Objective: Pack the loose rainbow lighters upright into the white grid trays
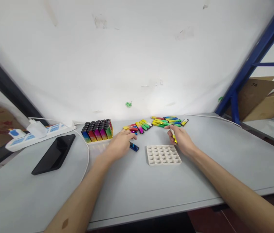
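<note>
My left hand point(119, 144) lies on the grey table point(132, 187) with its fingers curled round a blue lighter point(134, 147) that sticks out to the right. My right hand point(181, 139) is closed on a yellow lighter point(173, 136), just behind an empty white grid tray point(163, 154). Several loose rainbow-coloured lighters lie in two heaps, one point(139, 127) beyond my left hand, another point(168, 121) beyond my right hand. A second tray filled with upright black-capped lighters point(97, 130) stands to the left of my left hand.
A black phone point(54, 154) lies at the left. Behind it a white power strip point(38, 132) with a plug and cable. A white wall rises behind the table. A blue rack post point(248, 68) and cardboard boxes point(264, 97) stand at the right.
</note>
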The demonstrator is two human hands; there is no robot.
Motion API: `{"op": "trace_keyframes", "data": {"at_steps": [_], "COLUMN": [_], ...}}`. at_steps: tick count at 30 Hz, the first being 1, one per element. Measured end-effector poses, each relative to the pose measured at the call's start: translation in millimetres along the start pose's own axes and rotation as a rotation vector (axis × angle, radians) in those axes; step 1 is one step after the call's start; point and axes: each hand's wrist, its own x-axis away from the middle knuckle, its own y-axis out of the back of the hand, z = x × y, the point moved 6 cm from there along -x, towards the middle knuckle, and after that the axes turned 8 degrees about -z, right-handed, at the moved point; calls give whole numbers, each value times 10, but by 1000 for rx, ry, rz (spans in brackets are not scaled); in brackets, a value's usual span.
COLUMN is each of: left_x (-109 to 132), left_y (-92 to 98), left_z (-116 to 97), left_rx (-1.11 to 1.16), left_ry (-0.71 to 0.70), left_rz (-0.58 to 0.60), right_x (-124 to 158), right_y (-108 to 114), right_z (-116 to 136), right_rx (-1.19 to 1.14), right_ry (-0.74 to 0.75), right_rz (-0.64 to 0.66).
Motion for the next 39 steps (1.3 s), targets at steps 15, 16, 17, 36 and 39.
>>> {"op": "trace_keyframes", "data": {"at_steps": [15, 16, 17, 36, 39], "left_x": [3, 3, 4, 5, 13], "left_y": [-177, -185, -192, -187, -198], "left_z": [-99, -103, -106, -89, -97], "left_rx": [-161, -162, -162, -139, -95], "left_ry": [-48, -44, -41, 110, 123], "left_rz": [26, 27, 29, 47, 78], "right_x": [-41, -33, -23, -2, 21], "right_y": [70, 61, 50, -25, -50], "right_z": [35, 39, 45, 25, 6], "right_rx": [5, 0, -6, 111, 126], "right_ry": [-9, -12, -14, 67, 62], "right_rz": [-58, -51, -43, 43, 63]}}
